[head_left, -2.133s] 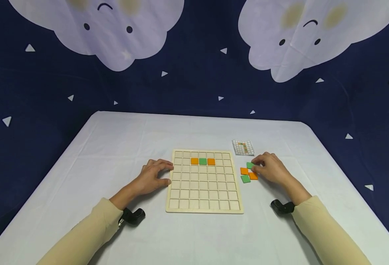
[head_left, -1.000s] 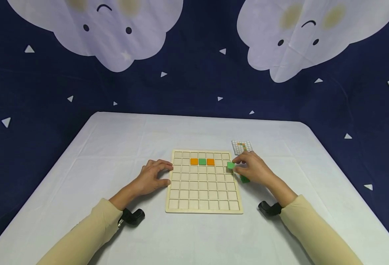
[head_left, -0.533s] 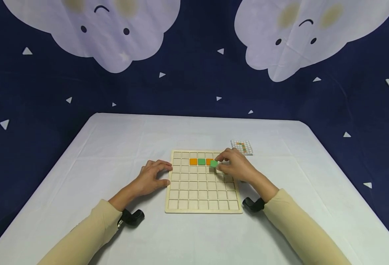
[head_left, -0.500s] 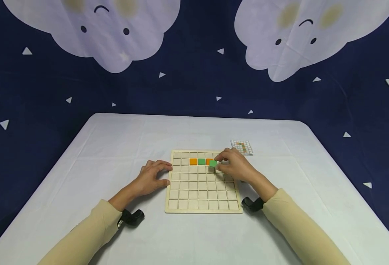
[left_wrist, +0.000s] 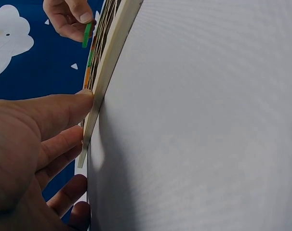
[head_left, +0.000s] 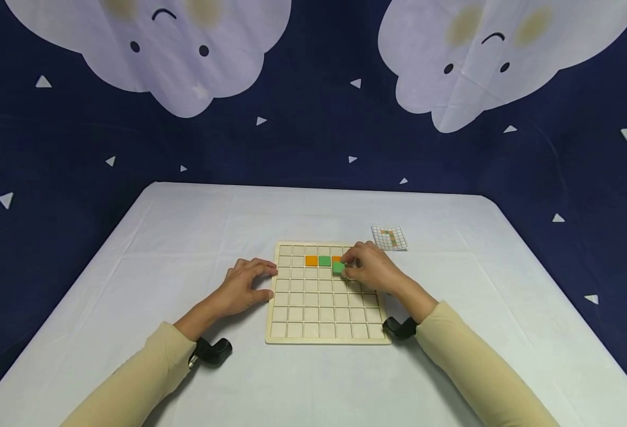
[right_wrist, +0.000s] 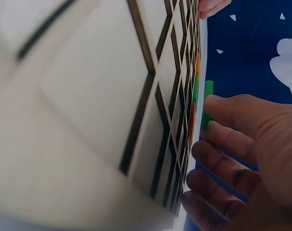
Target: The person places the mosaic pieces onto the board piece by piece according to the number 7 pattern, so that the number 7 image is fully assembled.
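My right hand pinches a green square tile between thumb and forefinger, over the wooden grid board. In the right wrist view this green tile stands off the board's surface, its edge toward the camera. A row of set tiles lies in the board's second row: an orange tile, a green tile and another orange tile, partly covered by the held one. With thumb and fingers spread, my left hand touches the board's left edge; its thumb rests at the rim.
A small card printed with a grid and coloured squares lies behind the board, to the right. The loose tiles right of the board are hidden by the right hand and forearm. A white cloth covers the table.
My right hand has picked up a green tile from the loose ones at right and carried it left over the board, just below the right orange tile. The left hand stays at the board's edge.
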